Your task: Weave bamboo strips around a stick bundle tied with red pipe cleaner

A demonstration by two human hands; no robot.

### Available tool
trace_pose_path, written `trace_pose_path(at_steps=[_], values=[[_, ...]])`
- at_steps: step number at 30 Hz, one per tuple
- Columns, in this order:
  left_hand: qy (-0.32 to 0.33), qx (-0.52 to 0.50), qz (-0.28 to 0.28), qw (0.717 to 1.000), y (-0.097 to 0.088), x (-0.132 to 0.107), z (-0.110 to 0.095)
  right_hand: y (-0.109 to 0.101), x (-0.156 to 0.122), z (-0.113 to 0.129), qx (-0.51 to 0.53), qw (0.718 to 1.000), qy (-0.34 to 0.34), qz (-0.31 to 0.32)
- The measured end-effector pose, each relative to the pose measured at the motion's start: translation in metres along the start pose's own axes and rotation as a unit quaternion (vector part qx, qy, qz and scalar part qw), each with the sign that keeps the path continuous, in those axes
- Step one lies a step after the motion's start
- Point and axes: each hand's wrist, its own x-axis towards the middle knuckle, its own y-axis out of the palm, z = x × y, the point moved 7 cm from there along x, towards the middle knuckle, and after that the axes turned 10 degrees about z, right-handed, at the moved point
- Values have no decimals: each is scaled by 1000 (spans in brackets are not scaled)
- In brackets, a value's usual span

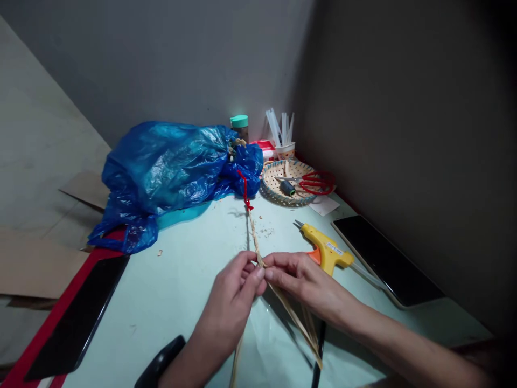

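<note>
Left hand (236,291) and right hand (301,280) both pinch shut on a thin braided tan straw strand (255,237), fingertips meeting just left of the yellow plastic glue gun (327,250). Braid runs up-left from the gun to a red cord (243,189) at the crumpled blue plastic bag (169,167). Loose flat straw strips (299,323) trail below the gun. Round woven basket (269,186) with red-handled scissors (317,182) sits behind the gun; black flat tablet (383,258) just right of it.
</note>
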Motion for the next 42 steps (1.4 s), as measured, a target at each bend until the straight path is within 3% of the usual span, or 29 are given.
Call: trace_pose_path(at_steps=[2, 5, 11, 17, 19, 23, 26, 30, 34, 35, 39, 42], values=[[-53, -153, 77, 984, 13, 5, 15, 1, -1, -1, -5, 1000, 4, 10], [-70, -239, 91, 964, 19, 6, 23, 2, -4, 0, -25, 999, 25, 19], [-60, -189, 65, 978, 13, 3, 20, 2, -9, 11, -185, 982, 27, 29], [-35, -141, 13, 989, 6, 2, 20, -7, -14, 19, -355, 931, 51, -62], [-31, -130, 3, 991, 4, 2, 17, -6, -13, 21, -359, 930, 55, -61], [-89, -155, 14, 984, 5, 0, 21, -3, -14, 20, -324, 941, 64, -66], [-70, -213, 44, 973, 7, -1, 20, 10, -20, 24, -322, 945, 18, -49], [-66, -264, 56, 961, 5, -1, 21, 27, -29, 34, -364, 931, -34, 6], [-53, -260, 78, 961, 5, -2, 14, 2, -33, 48, -375, 918, -34, -129], [-52, -260, 84, 961, 5, -2, 12, -1, -30, 47, -362, 922, -27, -134], [-63, -253, 98, 960, 8, -6, 12, 7, -12, 24, -277, 960, 19, -28], [-63, -236, 100, 965, 11, -9, 14, 8, -8, 14, -275, 960, 30, -52]])
